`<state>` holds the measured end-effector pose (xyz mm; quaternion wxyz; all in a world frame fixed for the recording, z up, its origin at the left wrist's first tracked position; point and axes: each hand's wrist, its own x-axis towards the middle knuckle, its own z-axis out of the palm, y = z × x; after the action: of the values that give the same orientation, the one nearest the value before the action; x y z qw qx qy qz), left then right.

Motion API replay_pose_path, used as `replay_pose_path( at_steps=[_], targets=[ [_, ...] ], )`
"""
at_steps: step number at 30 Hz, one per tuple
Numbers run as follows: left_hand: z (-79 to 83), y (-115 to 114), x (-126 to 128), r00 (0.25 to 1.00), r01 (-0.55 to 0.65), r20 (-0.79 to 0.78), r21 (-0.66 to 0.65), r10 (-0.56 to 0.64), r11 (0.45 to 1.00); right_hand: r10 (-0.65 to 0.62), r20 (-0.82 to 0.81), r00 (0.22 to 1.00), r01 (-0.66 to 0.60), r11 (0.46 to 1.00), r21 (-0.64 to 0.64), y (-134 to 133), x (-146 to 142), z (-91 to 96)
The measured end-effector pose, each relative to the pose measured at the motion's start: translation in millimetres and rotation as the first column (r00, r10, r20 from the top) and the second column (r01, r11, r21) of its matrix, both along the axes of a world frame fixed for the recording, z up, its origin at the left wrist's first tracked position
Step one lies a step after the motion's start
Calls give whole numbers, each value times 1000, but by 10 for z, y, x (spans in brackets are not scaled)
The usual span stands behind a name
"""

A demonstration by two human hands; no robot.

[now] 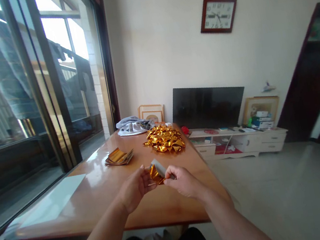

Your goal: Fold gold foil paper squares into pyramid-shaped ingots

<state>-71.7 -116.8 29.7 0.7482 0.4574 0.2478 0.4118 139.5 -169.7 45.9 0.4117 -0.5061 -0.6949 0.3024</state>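
Between my two hands, above the near part of the table, is a sheet of gold foil paper (154,173), partly folded, with its pale grey back showing at the upper right. My left hand (137,186) holds its left side, thumb up and fingers behind it. My right hand (182,179) pinches the lower right edge between thumb and fingers. Just beyond my left hand lies a stack of gold paper sheets (119,156). Farther off to the right is a heap of folded gold foil pieces (165,139).
The glossy wooden table (174,207) ends close to my knees. Folded clothes (133,125) lie at its far end. A pale sheet (55,199) covers part of the left side, beside the sliding window (46,81). Beyond, a television (208,105) stands on a white cabinet (249,142).
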Motion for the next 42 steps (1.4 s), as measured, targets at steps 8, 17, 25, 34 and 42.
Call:
replay_pose_path(
  at_steps=[8, 17, 25, 34, 42],
  targets=[
    [87, -714, -171, 996, -86, 36, 114, 83, 990, 96, 23, 995, -96, 995, 12, -459, -143, 157],
    [22, -1170, -166, 932, -361, 35, 154, 360, 920, 46, -171, 984, -20, 988, 150, -762, -437, 139],
    [105, -1422, -128, 905, -393, 184, 16, 383, 920, 37, -214, 976, 2, 984, 177, -815, -605, 131],
    [38, -1422, -143, 852, -406, 297, -145, 431, 902, 74, -297, 952, -22, 984, 175, -833, -711, 31],
    [35, -1459, -218, 851, -423, 263, -167, 454, 891, 134, -179, 975, -55, 920, 389, -837, -752, -93]
  ],
)
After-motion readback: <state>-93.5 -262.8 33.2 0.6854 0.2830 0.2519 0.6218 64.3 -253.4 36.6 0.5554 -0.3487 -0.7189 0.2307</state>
